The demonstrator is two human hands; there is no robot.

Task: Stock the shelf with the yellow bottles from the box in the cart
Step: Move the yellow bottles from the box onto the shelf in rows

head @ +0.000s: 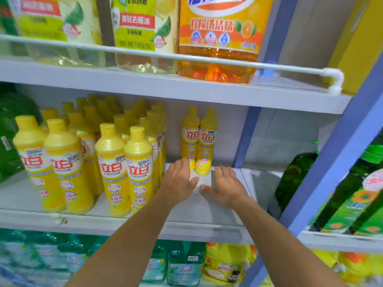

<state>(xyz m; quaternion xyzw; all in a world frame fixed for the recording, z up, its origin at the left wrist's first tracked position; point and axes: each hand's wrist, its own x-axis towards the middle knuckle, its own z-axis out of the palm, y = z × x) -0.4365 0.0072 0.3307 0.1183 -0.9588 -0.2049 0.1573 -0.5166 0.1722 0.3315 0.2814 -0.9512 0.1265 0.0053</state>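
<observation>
Two yellow bottles (198,141) stand upright side by side at the back of the middle shelf (207,216), touching each other. Just in front of them my left hand (178,182) and my right hand (224,186) hover over the bare shelf surface, fingers spread, holding nothing. My left fingertips are close to the base of the left bottle of the pair. Several more yellow bottles (116,162) stand in rows on the left part of the same shelf. The box and the cart are out of view.
Large orange and green-labelled jugs (217,42) stand on the shelf above behind a white rail (186,56). Dark green bottles (294,177) stand to the right past a blue upright (331,162). More packs fill the shelf below.
</observation>
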